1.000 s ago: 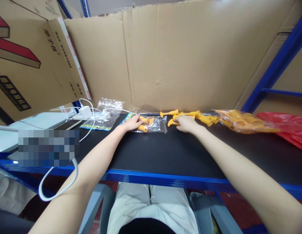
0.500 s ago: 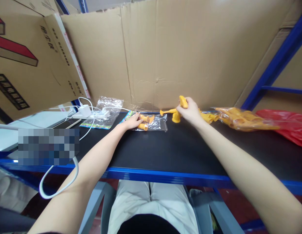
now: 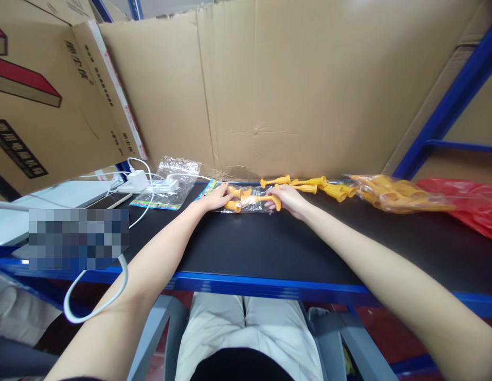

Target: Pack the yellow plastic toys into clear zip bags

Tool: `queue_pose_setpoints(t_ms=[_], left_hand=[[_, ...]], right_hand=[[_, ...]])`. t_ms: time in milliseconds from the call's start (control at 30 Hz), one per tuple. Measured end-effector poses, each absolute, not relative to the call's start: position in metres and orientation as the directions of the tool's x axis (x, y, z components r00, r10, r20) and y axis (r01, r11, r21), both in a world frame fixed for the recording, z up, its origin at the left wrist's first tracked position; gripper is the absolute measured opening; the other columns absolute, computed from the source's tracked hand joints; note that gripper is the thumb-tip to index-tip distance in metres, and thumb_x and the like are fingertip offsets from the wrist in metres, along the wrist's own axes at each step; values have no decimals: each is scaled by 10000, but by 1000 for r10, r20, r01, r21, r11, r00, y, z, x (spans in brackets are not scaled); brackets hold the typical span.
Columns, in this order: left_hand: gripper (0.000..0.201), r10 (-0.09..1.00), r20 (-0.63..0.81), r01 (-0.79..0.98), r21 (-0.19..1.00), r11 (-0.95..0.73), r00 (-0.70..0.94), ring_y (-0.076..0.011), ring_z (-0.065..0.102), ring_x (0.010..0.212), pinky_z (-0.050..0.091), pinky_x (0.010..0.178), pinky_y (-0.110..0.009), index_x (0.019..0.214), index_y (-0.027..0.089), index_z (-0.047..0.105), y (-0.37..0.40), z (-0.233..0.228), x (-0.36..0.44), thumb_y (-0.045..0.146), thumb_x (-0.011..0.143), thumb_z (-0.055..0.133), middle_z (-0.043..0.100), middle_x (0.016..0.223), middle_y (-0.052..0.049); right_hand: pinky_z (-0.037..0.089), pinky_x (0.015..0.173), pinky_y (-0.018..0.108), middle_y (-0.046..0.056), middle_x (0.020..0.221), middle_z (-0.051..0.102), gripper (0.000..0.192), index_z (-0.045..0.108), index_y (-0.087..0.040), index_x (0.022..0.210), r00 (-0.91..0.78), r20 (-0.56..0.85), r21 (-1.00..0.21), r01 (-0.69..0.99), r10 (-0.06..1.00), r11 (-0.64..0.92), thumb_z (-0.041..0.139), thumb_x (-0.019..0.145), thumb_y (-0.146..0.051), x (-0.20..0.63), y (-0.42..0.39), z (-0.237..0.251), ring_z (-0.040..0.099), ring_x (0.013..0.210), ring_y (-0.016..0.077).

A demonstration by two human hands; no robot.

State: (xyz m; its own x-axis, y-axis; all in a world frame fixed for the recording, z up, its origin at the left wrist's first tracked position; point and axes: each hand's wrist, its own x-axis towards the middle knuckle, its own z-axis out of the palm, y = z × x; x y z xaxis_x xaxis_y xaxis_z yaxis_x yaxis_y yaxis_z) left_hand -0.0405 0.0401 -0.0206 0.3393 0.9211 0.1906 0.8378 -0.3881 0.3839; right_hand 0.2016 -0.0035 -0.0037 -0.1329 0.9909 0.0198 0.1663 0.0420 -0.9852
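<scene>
My left hand (image 3: 217, 199) grips the left end of a clear plastic bag (image 3: 246, 206) with a colourful printed edge, which lies on the black table. Inside the bag are several yellow trumpet-shaped plastic pieces (image 3: 234, 205). At the bag's right end, my right hand (image 3: 287, 200) has its fingers closed on another yellow trumpet-shaped piece (image 3: 275, 201) with a curved end. This piece points left along the bag; I cannot tell whether its tip is inside or on top. More loose yellow pieces (image 3: 315, 183) lie just behind and right of my right hand.
A filled bag of yellow pieces (image 3: 400, 196) and a red plastic bag (image 3: 468, 203) lie on the right. On the left are a second clear bag (image 3: 176, 180), a white charger (image 3: 138, 181) with cables, and a phone (image 3: 113, 201). A cardboard wall (image 3: 293, 95) stands behind.
My right hand has come left and down from above the loose pieces, bringing the yellow piece to the bag's right end. My left hand has stayed on the bag.
</scene>
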Motion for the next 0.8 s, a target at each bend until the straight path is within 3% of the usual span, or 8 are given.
queue_pose_setpoints(t_ms=[133, 333, 433, 567, 700, 800], left_hand=[[317, 913, 204, 828, 386, -407, 353, -234, 536, 985, 366, 866, -315, 1015, 169, 496, 41, -22, -39, 389, 807, 404, 590, 1040, -104], [256, 898, 240, 809, 393, -437, 368, -254, 327, 1250, 265, 992, -362, 892, 189, 513, 38, -26, -29, 413, 796, 431, 583, 1086, -94], [235, 880, 250, 784, 401, -474, 404, -250, 345, 1237, 284, 987, -347, 824, 185, 511, 36, -25, -25, 409, 792, 445, 580, 1083, -93], [225, 875, 285, 776, 409, -481, 392, -248, 430, 1162, 337, 942, -329, 792, 172, 502, 36, -22, -24, 375, 821, 407, 557, 1110, -115], [224, 937, 297, 822, 476, -314, 186, -250, 527, 1023, 377, 875, -343, 852, 164, 501, 34, -17, -23, 345, 849, 369, 586, 1040, -124], [244, 958, 252, 814, 522, -254, 137, -235, 549, 960, 398, 837, -339, 881, 159, 494, 32, -15, -22, 354, 862, 348, 600, 1009, -122]], right_hand=[[440, 440, 205, 7, 513, 543, 156, 469, -160, 703, -142, 113, -906, 391, 983, 161, 500, 838, -230, 207, -2, -5, 536, 446, 106], [362, 381, 184, -42, 443, 456, 207, 438, -182, 749, -57, -70, -978, 203, 996, -57, 415, 899, -323, 211, 3, -2, 432, 364, 73], [336, 371, 179, -53, 438, 431, 237, 420, -186, 748, -111, -155, -985, 99, 982, -144, 350, 925, -326, 211, 2, 1, 388, 346, 61], [315, 347, 178, -49, 436, 433, 210, 415, -184, 752, -133, -134, -989, 73, 982, -125, 340, 928, -270, 209, -2, 5, 400, 349, 72], [409, 387, 199, -17, 507, 514, 149, 438, -170, 778, -201, -110, -991, 94, 974, -92, 380, 910, -206, 208, -6, 7, 480, 407, 89], [506, 494, 238, 25, 602, 579, 109, 463, -149, 779, -273, -118, -990, 103, 955, -93, 432, 883, -156, 209, -8, 10, 562, 506, 103]])
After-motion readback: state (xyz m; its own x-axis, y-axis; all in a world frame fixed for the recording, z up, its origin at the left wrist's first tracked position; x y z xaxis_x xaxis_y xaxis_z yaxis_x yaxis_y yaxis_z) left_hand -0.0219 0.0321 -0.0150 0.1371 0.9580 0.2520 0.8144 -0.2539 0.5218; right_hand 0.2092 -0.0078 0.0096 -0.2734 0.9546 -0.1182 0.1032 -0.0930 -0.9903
